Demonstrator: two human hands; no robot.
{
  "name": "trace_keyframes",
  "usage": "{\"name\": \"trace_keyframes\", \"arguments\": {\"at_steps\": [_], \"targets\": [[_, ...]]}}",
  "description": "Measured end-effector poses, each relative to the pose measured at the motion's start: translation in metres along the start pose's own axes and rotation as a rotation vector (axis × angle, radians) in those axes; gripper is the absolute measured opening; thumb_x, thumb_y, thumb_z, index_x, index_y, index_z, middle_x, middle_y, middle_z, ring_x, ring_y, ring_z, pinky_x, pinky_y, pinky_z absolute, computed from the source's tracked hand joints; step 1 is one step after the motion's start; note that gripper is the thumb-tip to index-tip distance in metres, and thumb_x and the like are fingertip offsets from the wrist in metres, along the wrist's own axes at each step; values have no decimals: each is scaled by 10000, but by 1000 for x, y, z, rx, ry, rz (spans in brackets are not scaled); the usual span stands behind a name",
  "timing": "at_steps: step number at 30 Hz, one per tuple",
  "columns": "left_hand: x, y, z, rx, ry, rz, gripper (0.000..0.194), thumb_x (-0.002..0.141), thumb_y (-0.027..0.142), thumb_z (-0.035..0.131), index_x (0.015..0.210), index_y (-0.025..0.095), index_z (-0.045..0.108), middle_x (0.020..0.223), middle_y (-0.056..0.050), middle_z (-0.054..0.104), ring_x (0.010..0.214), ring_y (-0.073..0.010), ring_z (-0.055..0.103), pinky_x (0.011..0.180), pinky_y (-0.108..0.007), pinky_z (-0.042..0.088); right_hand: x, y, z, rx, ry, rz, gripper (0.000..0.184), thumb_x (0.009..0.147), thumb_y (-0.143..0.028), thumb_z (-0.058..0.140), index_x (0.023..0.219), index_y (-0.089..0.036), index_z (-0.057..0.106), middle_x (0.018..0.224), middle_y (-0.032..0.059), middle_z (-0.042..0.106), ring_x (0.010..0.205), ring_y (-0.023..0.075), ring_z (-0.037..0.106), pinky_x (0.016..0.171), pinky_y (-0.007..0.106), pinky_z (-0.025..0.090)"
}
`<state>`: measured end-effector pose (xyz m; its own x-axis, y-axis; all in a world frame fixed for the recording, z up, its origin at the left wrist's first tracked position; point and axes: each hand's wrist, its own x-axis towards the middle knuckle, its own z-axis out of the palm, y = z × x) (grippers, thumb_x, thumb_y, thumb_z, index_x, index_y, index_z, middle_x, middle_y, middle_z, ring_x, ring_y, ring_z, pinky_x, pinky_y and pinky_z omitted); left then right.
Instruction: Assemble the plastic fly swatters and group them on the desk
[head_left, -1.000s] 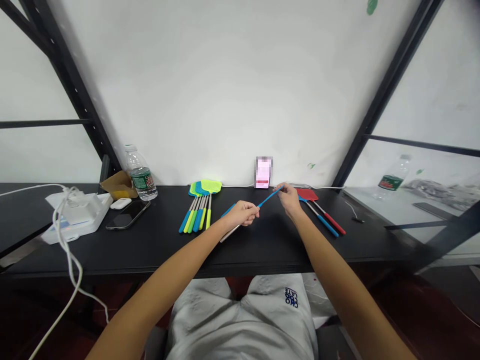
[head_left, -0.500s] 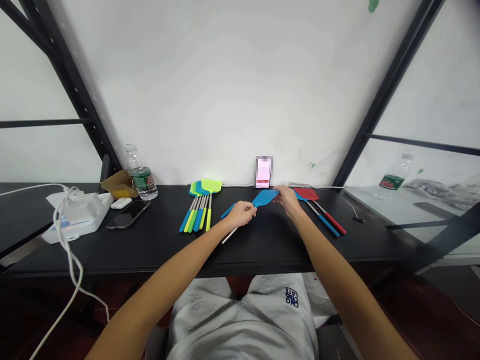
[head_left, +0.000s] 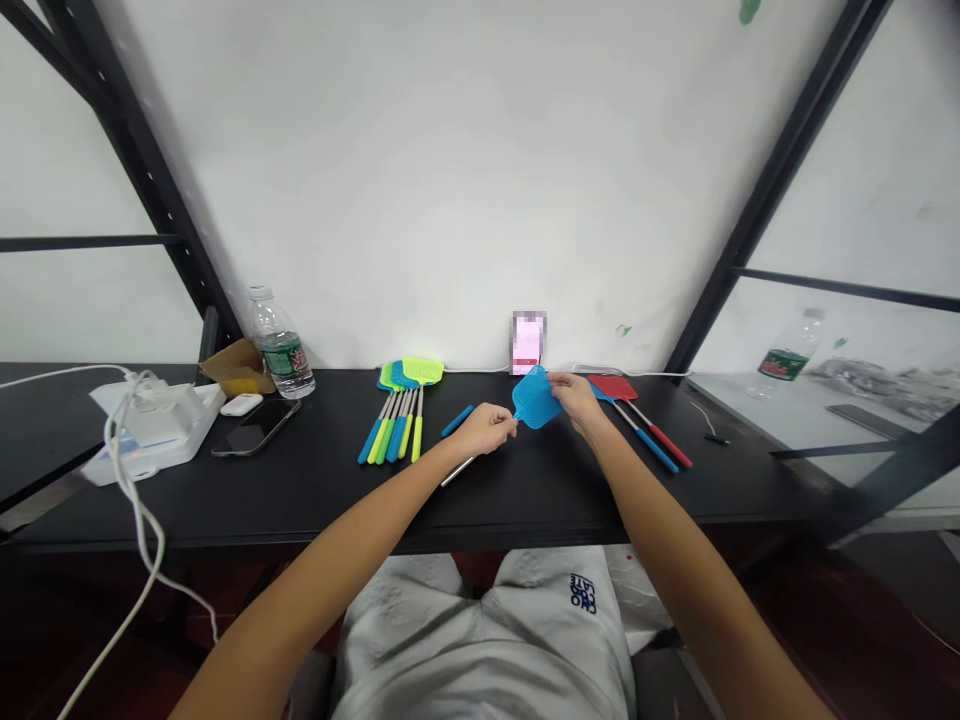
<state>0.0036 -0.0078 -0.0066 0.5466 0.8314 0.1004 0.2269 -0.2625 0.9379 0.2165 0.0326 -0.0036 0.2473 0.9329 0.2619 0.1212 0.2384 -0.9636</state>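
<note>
A blue fly swatter head [head_left: 537, 398] with a mesh face is held above the table between my two hands. My left hand [head_left: 487, 430] is closed, its fingertips pinching the narrow neck. On the opposite edge, my right hand [head_left: 574, 395] grips the mesh between thumb and fingers. A loose blue handle [head_left: 457, 421] lies behind my left wrist. From under that wrist a thin metal rod [head_left: 457, 472] sticks out toward the front; its other end is hidden. Close to my right hand, a red fly swatter [head_left: 616, 388] and a blue-handled one [head_left: 649, 446] lie side by side.
Several green, yellow and blue fly swatters [head_left: 397, 420] lie in a row on the black table [head_left: 322, 500]. Farther left are a water bottle [head_left: 281, 345], a phone [head_left: 257, 428], a white earbud case [head_left: 241, 405] and a power strip [head_left: 154, 430] with cables. Another phone [head_left: 527, 340] leans against the wall.
The blue swatter head has turned from nearly edge-on so that its mesh face shows toward me. Both hands keep hold of it, almost in the same place.
</note>
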Motion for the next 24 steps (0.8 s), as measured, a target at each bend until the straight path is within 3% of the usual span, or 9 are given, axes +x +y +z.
{"name": "trace_keyframes", "arguments": {"at_steps": [6,11,14,20,24], "targets": [[-2,5,1,-19,-42,-22,246,872,307,540,677,157,535,402,84,407,291,-40,318,343,-175,209,-5,-2,-2,-91,2,-69,158,548,-213,513,657,-188,624,655,4,621,686,177,555,670,303,438],[0,0,-1,3,-32,0,212,863,281,519,691,159,538,405,87,418,285,-42,335,339,-172,218,-4,-1,-3,-80,35,-79,185,581,-238,553,729,-200,657,706,9,628,706,177,564,666,303,455],[2,-2,-2,11,-34,14,209,865,283,505,698,162,536,397,89,411,281,-46,341,335,-172,218,-3,-3,-2,-50,37,-11,163,636,-304,575,745,-203,643,744,34,633,712,190,591,612,296,462],[1,-1,-1,21,-11,-1,204,862,275,513,690,166,518,401,95,407,276,-39,330,338,-169,212,-6,-14,-1,152,-46,94,372,766,-557,531,722,-195,603,781,93,656,711,213,638,613,320,517],[0,-2,-2,30,-2,7,206,861,270,511,680,171,506,393,97,404,272,-40,327,335,-172,207,-8,-14,0,186,-45,55,200,667,-371,638,728,-180,635,870,87,693,782,216,643,673,319,522]]}}
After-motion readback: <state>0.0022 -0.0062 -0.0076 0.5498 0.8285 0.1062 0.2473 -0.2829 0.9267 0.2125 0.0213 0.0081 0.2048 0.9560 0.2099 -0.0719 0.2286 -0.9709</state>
